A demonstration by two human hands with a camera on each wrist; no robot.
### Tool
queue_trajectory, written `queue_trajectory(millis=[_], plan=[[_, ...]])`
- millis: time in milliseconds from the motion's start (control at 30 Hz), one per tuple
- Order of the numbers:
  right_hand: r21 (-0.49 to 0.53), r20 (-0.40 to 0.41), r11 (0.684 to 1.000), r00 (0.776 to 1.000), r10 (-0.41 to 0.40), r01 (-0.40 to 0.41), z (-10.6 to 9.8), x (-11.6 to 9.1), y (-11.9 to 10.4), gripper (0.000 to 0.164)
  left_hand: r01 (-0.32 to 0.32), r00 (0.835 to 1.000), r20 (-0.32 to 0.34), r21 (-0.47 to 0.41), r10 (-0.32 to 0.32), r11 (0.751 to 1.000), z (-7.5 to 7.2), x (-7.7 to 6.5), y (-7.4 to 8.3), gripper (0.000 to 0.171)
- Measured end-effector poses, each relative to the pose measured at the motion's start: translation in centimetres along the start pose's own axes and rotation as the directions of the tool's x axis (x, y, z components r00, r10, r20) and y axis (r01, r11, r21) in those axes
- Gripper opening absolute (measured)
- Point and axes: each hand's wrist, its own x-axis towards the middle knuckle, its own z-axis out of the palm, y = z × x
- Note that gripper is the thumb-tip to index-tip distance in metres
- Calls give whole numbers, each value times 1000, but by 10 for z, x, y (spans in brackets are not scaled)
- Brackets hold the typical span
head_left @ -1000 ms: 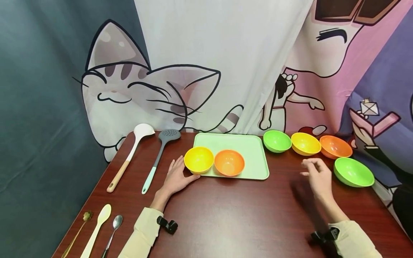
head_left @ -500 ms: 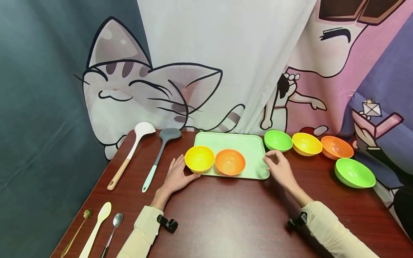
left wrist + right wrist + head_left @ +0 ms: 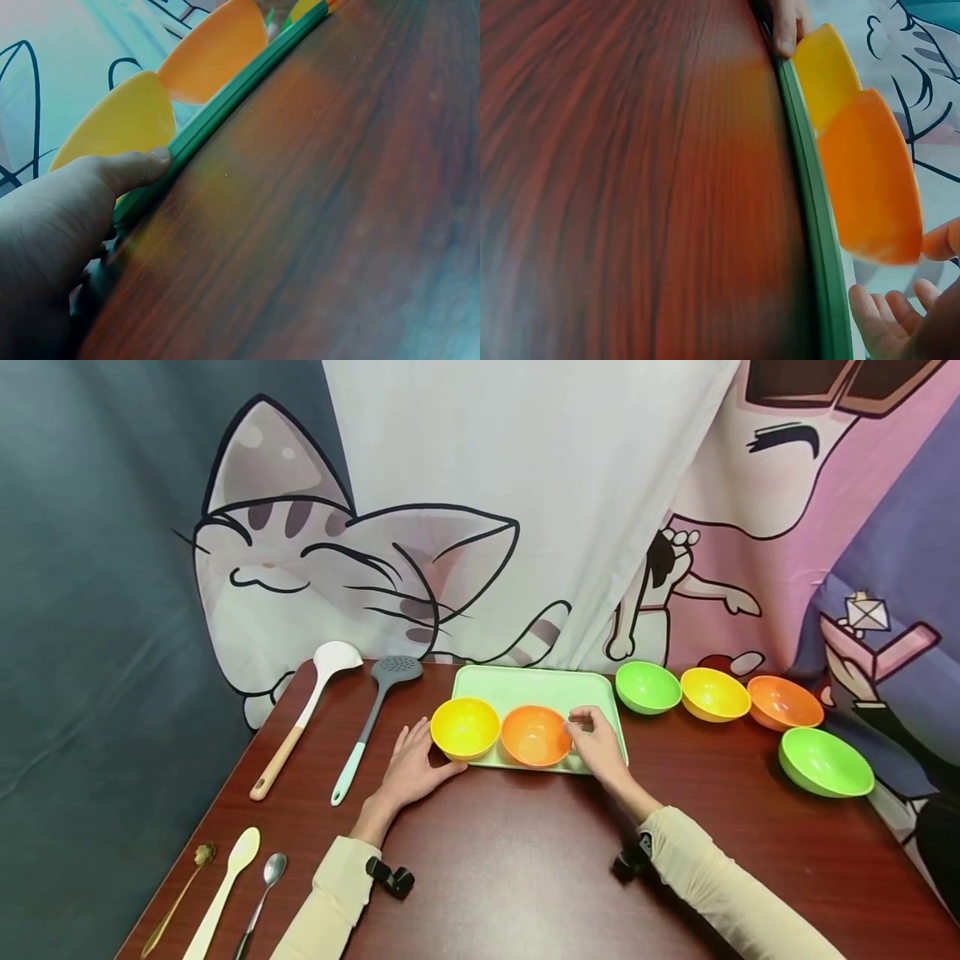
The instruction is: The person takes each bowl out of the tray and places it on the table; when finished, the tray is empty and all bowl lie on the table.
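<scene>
A pale green tray (image 3: 540,683) lies at the table's back edge. On its front part stand a yellow bowl (image 3: 465,729) and an orange bowl (image 3: 536,737), side by side. My left hand (image 3: 415,772) rests at the tray's front left corner, fingers stretched beside the yellow bowl. In the left wrist view its thumb (image 3: 139,169) lies along the tray's rim. Over the tray's right part, my right hand (image 3: 597,745) has its fingertips at the orange bowl's right rim. The right wrist view shows one fingertip at that rim, the other fingers loosely bent below; no firm grip shows.
Right of the tray stand a green bowl (image 3: 648,687), a yellow bowl (image 3: 715,695), an orange bowl (image 3: 785,702) and another green bowl (image 3: 826,762). On the left lie a white ladle (image 3: 307,714), a grey slotted turner (image 3: 378,718) and several spoons (image 3: 232,872). A printed curtain hangs behind.
My right hand has moved left from near the right-hand bowls, over the tray's right edge, to the orange bowl's rim. The left hand has stayed at the tray's corner.
</scene>
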Motion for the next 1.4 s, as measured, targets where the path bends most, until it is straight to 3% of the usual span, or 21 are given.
queue_trajectory(millis=[267,400,567,733,1133,1400], plan=[[93,1,989,993,116,-116,5,-3,10,28,-11,999,31,-8,12,1000,10,0,9,96],[123,26,985,993,118,-120,9,0,9,24,-6,1000,19,4,6,1000,7,2,7,95],[126,-11,989,997,74,-72,11,5,8,23,-8,1000,9,7,8,1000,1,4,4,97],[141,-61,988,995,80,-71,4,7,3,24,-9,1000,15,2,9,1000,-1,6,3,96],[233,-71,966,989,129,-110,-20,-1,-7,26,2,1000,20,4,-2,1000,-2,4,-2,97],[279,-56,952,988,147,-125,-36,-4,-7,6,0,1000,27,14,0,1000,-2,4,-3,96]])
